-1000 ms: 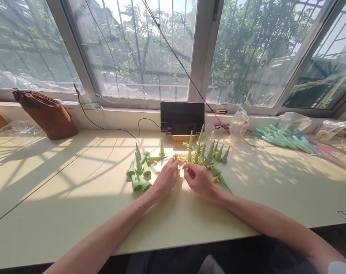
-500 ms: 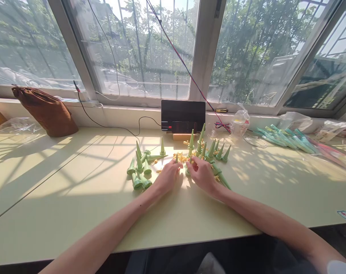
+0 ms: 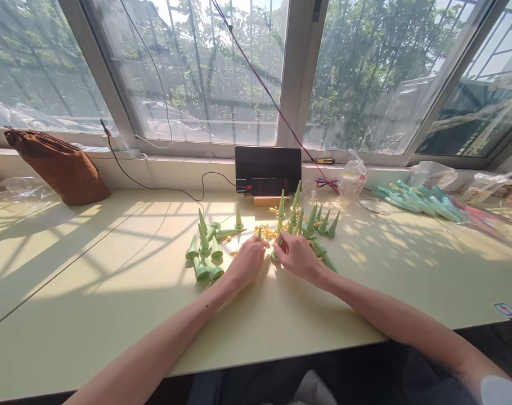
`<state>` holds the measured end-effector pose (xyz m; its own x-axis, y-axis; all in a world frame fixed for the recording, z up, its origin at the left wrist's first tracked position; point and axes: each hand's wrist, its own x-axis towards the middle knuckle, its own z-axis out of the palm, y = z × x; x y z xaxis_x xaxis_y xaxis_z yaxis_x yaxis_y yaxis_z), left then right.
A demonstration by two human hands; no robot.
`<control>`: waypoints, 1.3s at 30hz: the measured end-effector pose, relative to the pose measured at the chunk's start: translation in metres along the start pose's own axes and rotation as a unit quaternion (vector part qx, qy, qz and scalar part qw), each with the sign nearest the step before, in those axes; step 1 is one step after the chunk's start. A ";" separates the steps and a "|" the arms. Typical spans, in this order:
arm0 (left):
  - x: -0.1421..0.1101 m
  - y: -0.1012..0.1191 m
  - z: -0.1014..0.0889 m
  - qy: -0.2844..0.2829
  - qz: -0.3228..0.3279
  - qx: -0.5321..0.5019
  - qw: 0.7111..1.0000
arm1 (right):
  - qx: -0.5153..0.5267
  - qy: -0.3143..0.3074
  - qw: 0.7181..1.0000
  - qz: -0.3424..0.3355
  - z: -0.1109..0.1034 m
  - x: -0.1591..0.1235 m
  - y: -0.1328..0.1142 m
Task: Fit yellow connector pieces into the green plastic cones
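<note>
My left hand (image 3: 248,261) is closed around a small green cone (image 3: 259,234), whose tip pokes up above the fingers. Close beside it, my right hand (image 3: 300,257) pinches another green cone (image 3: 275,256) that appears to stand on the table; the fingers cover most of it. Between and behind both hands lies a heap of small yellow plastic pieces (image 3: 264,231). Several green cones (image 3: 203,242) stand or lie to the left of my left hand. More green cones (image 3: 310,220) are grouped behind and to the right of my right hand, some with yellow pieces against them.
A dark tablet (image 3: 268,160) and a phone lean on a wooden stand (image 3: 269,201) by the window. A brown drawstring bag (image 3: 66,169) is at the back left. Toward the back right are a bagged cup (image 3: 351,184), teal strips (image 3: 420,199) and plastic bags.
The view has shifted slightly, moving the surroundings a little left in the picture. Both hands keep nearly the same pose and grip on the cones.
</note>
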<state>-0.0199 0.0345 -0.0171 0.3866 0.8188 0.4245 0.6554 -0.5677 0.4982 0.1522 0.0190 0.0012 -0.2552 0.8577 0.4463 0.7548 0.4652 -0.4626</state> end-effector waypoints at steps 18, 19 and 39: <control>-0.005 0.007 -0.001 -0.003 -0.011 0.048 0.999 | -0.007 -0.091 0.992 0.087 -0.030 0.003 0.001; -0.005 0.008 -0.002 -0.004 -0.014 0.050 0.999 | -0.006 -0.087 0.992 0.090 -0.029 0.002 -0.001; -0.018 0.014 0.004 0.004 -0.021 0.082 0.996 | -0.190 -0.092 0.977 -0.038 -0.009 -0.026 -0.027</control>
<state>-0.0153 0.0116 -0.0205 0.3521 0.8400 0.4129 0.7681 -0.5114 0.3853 0.1443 -0.0174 0.0094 -0.3978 0.8647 0.3066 0.8898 0.4450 -0.1008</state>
